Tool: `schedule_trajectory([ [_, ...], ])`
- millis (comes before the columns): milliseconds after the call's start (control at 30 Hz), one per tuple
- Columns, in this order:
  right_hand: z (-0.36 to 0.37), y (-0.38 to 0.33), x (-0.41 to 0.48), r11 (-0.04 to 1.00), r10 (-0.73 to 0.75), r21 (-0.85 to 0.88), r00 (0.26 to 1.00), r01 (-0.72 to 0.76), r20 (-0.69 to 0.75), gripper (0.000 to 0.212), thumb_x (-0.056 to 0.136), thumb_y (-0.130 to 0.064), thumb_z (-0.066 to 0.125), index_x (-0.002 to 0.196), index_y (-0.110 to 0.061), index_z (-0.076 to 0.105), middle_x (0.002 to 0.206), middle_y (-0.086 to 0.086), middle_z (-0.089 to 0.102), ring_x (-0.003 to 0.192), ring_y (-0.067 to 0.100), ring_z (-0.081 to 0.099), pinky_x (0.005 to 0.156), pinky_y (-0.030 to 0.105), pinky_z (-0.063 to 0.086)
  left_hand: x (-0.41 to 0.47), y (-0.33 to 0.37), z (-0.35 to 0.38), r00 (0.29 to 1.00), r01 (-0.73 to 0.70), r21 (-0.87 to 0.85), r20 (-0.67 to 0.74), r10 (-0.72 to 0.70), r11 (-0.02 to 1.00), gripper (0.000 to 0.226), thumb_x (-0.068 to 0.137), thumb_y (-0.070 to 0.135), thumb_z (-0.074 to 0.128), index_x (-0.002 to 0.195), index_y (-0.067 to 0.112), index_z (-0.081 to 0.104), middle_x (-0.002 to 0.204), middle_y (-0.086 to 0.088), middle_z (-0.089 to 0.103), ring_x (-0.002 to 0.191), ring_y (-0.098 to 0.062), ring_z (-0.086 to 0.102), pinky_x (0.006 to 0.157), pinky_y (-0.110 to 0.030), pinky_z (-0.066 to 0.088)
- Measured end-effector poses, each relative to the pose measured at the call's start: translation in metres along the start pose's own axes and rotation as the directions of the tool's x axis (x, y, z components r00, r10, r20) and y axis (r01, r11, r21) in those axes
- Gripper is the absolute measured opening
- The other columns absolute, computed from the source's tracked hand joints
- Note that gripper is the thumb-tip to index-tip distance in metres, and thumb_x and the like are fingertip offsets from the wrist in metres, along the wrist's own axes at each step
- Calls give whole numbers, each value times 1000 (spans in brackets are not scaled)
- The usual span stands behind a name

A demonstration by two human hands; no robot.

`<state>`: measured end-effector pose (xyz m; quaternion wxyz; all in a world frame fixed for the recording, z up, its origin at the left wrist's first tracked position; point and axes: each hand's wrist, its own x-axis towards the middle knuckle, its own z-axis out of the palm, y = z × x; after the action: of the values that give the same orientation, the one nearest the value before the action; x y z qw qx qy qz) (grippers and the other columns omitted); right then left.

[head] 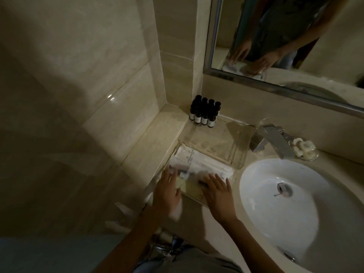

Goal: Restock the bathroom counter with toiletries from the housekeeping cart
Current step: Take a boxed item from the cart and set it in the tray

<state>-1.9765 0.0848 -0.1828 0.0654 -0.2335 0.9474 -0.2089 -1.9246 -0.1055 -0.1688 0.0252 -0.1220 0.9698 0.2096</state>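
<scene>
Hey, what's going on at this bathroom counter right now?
A person is sorting white toiletry packets in a clear tray on the counter, just left of the sink. The left hand and right hand both lie flat on the packets at the tray's near end, fingers straight. A cluster of small dark bottles stands in the back corner.

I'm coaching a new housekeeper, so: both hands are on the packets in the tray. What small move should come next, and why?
Probably nudge the packets straight, then lift off. The left hand and right hand lie flat on them, and they sit skewed and overlapping at the near end of the tray; the bottles already stand in neat rows.
</scene>
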Motion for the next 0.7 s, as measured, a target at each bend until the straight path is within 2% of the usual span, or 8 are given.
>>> schedule_trajectory([
  [67,-3,-6,-3,993,-25,114,999,27,-23,43,94,-40,33,123,-25,62,127,2,62,122,26,54,106,48,39,-15,-9,4,999,-36,-66,-37,34,997,65,76,16,75,136,7,51,143,-17,45,131,-35,45,99,-49,48],
  [167,-7,-16,-2,976,-93,196,995,99,-35,39,93,-37,38,116,-22,65,114,0,67,106,23,60,96,43,46,-40,0,-3,995,87,-147,-30,-92,985,54,92,29,52,144,19,40,150,-4,37,138,-24,35,108,-39,38],
  [233,-8,-25,3,957,-146,250,989,147,-24,37,95,-38,39,114,-21,66,110,0,67,101,21,60,90,33,46,-52,4,-4,980,185,-120,-51,-192,975,49,96,31,49,142,20,42,145,-3,43,134,-22,40,106,-34,36],
  [333,-6,-37,9,926,-219,314,976,208,0,27,97,-31,47,112,-22,67,109,-1,68,99,17,61,85,25,44,-65,8,-4,967,252,-134,-8,-255,958,37,96,26,51,129,11,56,133,-11,54,124,-28,50,102,-37,38],
  [400,-4,-49,11,907,-280,337,959,253,35,21,98,-27,51,112,-24,66,111,-3,67,100,14,60,84,23,43,-77,8,-5,933,357,-162,23,-358,920,39,98,27,47,133,12,51,140,-8,47,129,-24,44,106,-33,34],
  [500,-2,-67,11,903,-327,333,937,272,123,22,98,-28,51,114,-25,65,115,-5,64,103,12,58,86,19,39,-97,3,-3,916,374,-233,-58,-397,898,44,101,32,40,143,19,39,147,0,41,137,-15,34,110,-22,22],
  [567,-2,-80,7,884,-398,328,903,332,159,28,98,-36,45,116,-25,64,118,-6,61,106,11,56,88,18,37,-112,1,-6,895,398,-276,-91,-436,875,42,100,31,42,141,20,42,144,1,45,134,-13,39,106,-18,25],
  [700,-2,-104,-4,812,-558,357,793,462,245,42,92,-51,35,115,-30,63,121,-11,57,107,2,48,90,12,32,-142,2,-19,839,463,-301,-157,-522,834,24,97,37,41,113,31,59,113,-5,65,102,-17,61,82,-14,34],
])
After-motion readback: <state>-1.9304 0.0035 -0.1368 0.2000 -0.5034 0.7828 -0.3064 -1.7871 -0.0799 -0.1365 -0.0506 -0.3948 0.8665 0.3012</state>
